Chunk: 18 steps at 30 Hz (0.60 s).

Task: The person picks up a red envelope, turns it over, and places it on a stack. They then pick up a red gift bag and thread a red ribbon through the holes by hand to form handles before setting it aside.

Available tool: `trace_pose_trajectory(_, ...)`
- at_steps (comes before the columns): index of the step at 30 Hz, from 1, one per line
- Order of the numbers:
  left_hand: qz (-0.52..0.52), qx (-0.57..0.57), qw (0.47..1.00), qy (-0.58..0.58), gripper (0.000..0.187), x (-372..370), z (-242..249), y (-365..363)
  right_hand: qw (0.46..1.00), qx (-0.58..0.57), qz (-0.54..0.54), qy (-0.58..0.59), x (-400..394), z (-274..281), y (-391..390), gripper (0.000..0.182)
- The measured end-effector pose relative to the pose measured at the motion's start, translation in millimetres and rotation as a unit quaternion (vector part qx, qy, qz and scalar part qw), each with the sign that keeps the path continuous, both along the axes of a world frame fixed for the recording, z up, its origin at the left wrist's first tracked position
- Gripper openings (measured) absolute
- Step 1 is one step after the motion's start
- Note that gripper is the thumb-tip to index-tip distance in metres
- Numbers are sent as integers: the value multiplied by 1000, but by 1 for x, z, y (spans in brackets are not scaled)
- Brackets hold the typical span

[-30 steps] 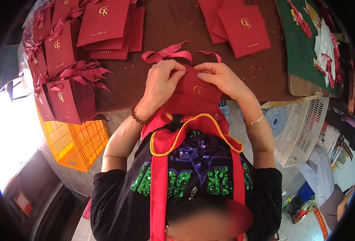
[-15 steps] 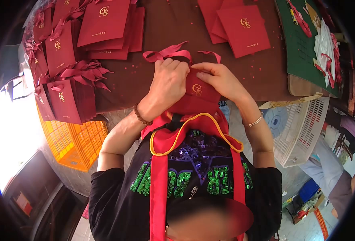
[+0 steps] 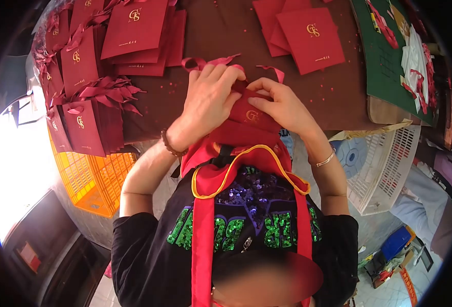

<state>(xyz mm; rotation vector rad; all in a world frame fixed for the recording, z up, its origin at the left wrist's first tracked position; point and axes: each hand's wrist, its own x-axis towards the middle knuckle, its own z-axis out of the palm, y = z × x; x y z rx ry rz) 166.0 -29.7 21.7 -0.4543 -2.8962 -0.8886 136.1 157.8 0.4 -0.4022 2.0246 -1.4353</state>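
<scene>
Head cam looks down at a dark red paper gift bag (image 3: pixel 251 115) held at the near edge of the brown counter (image 3: pixel 210 41). It's tilted, long axis running from the person's chest toward the counter, ribbon handles (image 3: pixel 213 61) pointing away. Left hand (image 3: pixel 210 100) is curled over the bag's top, fingers closed on it. Right hand (image 3: pixel 282 105) pinches the same top edge. Finished bags (image 3: pixel 83 123) are stacked at the counter's left edge.

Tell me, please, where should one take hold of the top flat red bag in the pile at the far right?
Pinch the top flat bag at its near edge, coming from the person's side: it lies flat, logo up, that edge free on the brown table. The left hand and right hand grip another red bag.
</scene>
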Motion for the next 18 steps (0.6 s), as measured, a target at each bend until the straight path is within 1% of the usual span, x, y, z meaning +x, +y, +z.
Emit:
trace_pose_trajectory(1, 1, 1, 1000, 0, 20, -3, -2, -4, 1000, 1, 1, 0, 1, 3, -1, 23)
trace_pose_trajectory(3, -29, 140, 984, -105, 11, -15, -6, -16, 1000, 23, -12, -2, 2, 13, -4, 23)
trace_pose_trajectory(4, -28, 139, 984, -104, 11, -19, -3, -19, 1000, 23, -11, -1, 3, 17, -6, 23)
trace_pose_trajectory(6, -100, 35, 985, -134, 12, -29, 4, -24, 991, 103, -11, 88, 6, 22, -9, 23)
trace_pose_trajectory(7, -156, 21, 976, -147, 17, -36, -4, -29, 991, 103, -10, 89, 8, 23, -10, 23)
trace_pose_trajectory(8, -155, 21, 977, -145, 17, -47, -10, -33, 990, 104, -13, 92, 8, 24, -12, 23)
trace_pose_trajectory(9, -214, 33, 935, -282, 18, -58, -11, -35, 990, 105, -16, 95, 10, 25, -14, 23)
trace_pose_trajectory(10, -267, 44, 870, -411, 20, -63, -11, -36, 990, 104, -15, 97, 13, 26, -16, 23)
trace_pose_trajectory(11, -251, 66, 849, -461, 22, -64, -11, -35, 983, 102, -2, 154, 16, 27, -18, 23)
trace_pose_trajectory(12, -250, 66, 850, -459, 22, -68, -4, -31, 972, 100, 11, 210, 18, 27, -20, 23)
trace_pose_trajectory(13, -235, 64, 815, -526, 22, -72, 2, -28, 960, 110, 15, 256, 20, 22, -20, 22)
trace_pose_trajectory(14, -219, 62, 775, -589, 22, -75, 5, -27, 960, 109, 16, 257, 22, 21, -21, 22)
trace_pose_trajectory(15, -248, 98, 766, -586, 23, -77, 5, -29, 950, 113, 13, 290, 24, 22, -21, 22)
trace_pose_trajectory(16, -246, 98, 766, -585, 23, -78, 5, -29, 940, 116, 10, 321, 24, 21, -22, 22)
trace_pose_trajectory(18, -254, 93, 747, -607, 20, -79, 5, -28, 938, 105, 12, 330, 25, 16, -24, 22)
